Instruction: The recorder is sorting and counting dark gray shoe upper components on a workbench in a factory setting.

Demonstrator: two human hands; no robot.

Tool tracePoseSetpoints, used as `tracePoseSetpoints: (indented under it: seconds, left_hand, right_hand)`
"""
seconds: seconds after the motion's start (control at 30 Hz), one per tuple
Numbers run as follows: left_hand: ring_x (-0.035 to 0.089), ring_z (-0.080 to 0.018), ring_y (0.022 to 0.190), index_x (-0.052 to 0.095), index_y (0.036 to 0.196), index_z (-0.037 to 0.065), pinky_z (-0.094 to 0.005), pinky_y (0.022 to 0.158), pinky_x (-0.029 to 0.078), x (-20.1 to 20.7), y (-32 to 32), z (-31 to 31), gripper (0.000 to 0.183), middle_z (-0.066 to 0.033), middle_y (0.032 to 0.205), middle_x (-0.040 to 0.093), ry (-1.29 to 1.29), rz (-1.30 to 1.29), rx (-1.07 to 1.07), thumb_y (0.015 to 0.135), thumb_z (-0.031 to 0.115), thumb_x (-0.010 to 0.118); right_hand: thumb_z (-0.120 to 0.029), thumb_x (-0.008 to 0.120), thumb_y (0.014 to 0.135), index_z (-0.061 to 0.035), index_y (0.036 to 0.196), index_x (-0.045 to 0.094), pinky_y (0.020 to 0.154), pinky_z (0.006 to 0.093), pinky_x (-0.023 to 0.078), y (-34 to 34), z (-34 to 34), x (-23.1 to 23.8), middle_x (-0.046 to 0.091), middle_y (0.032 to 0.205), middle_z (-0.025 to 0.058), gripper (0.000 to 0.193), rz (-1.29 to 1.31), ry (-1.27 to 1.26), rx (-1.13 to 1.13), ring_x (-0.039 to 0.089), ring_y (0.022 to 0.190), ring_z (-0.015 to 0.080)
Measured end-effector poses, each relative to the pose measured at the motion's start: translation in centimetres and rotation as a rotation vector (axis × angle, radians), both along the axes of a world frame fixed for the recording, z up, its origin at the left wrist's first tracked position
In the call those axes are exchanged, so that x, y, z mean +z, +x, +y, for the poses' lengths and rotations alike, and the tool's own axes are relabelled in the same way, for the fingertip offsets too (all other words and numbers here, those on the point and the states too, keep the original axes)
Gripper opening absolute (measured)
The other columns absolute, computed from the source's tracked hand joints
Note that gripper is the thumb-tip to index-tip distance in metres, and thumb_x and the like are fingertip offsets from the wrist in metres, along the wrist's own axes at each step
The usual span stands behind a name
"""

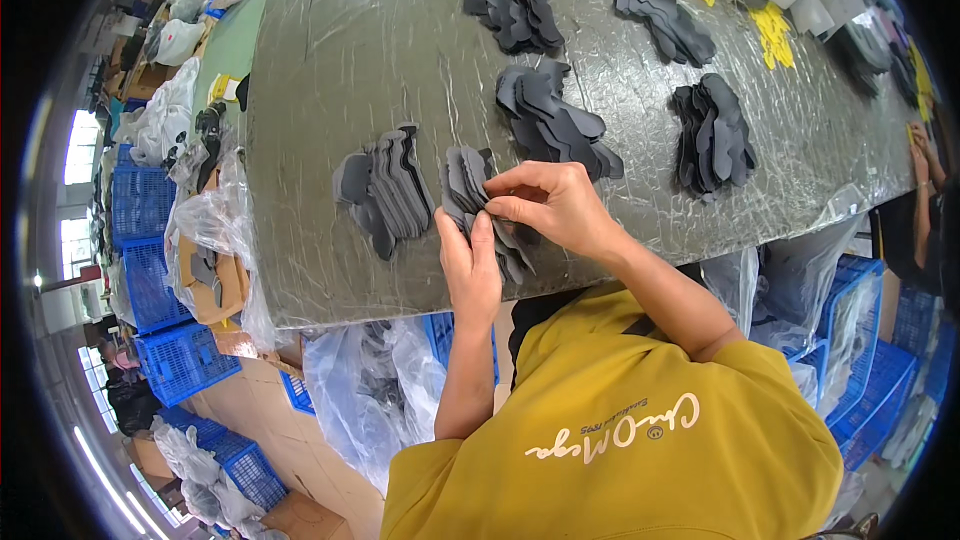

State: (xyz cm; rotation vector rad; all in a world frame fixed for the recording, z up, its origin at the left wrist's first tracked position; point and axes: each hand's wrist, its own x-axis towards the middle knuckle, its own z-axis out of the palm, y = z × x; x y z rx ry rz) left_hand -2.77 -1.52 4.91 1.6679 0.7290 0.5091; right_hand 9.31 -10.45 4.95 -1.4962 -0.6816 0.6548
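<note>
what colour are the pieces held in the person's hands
The held pieces are dark grey; the head view shows them best.

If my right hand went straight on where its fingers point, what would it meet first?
The small grey stack your right hand touches; beyond it, probably the larger grey stack, though depth is unclear.

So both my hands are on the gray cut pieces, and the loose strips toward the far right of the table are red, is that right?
Not quite: the head view shows those loose strips are yellow, not red. Your left hand and right hand are indeed on the gray cut pieces.
</note>
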Motion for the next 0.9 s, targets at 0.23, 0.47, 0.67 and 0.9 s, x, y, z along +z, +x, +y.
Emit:
tracePoseSetpoints:
  seconds: [0.23,0.47,0.67,0.9]
  left_hand:
    - [0.052,-0.0185,0.097,0.044,0.118,-0.002,-0.0315,0.086,0.042,0.3,-0.2,0.1,0.03,-0.0126,0.108,0.056,0.068,0.043,-0.034,0.097,0.019,0.048]
    - [0.058,-0.0379,0.088,0.041,0.113,-0.001,-0.0419,0.078,0.044,-0.4,-0.4,0.0,0.027,-0.0226,0.099,0.058,0.248,0.021,-0.07,0.096,0.017,0.05]
    - [0.059,-0.0362,0.09,0.039,0.117,-0.002,-0.0398,0.079,0.045,-0.3,-0.1,-0.8,0.029,-0.0225,0.1,0.059,0.199,0.012,-0.076,0.095,0.015,0.051]
    - [0.054,-0.0192,0.102,0.04,0.125,-0.004,-0.0309,0.09,0.042,-1.2,1.5,-2.1,0.035,-0.0121,0.115,0.055,-0.01,-0.115,0.203,0.094,0.011,0.049]
  right_hand:
    - [-0.007,0.07,0.08,0.0052,0.095,0.068,0.059,0.0249,0.053,-0.3,0.1,-0.3,0.07,0.078,0.0112,0.019,-0.015,0.055,-0.022,0.066,0.063,0.0123]
    - [-0.004,0.07,0.076,0.0043,0.091,0.067,0.068,0.0245,0.055,-0.1,-0.1,0.4,0.07,0.08,0.0091,0.018,-0.133,-0.022,0.004,0.068,0.073,0.0112]
    - [-0.001,0.066,0.076,0.0043,0.09,0.066,0.066,0.026,0.056,-1.0,-0.1,-0.4,0.069,0.077,0.0103,0.015,-0.264,-0.022,-0.114,0.068,0.072,0.0132]
    - [0.001,0.062,0.078,-0.0002,0.089,0.065,0.067,0.0213,0.05,-0.7,-1.3,-1.1,0.066,0.078,0.0009,0.012,0.144,0.087,-0.155,0.06,0.073,0.0047]
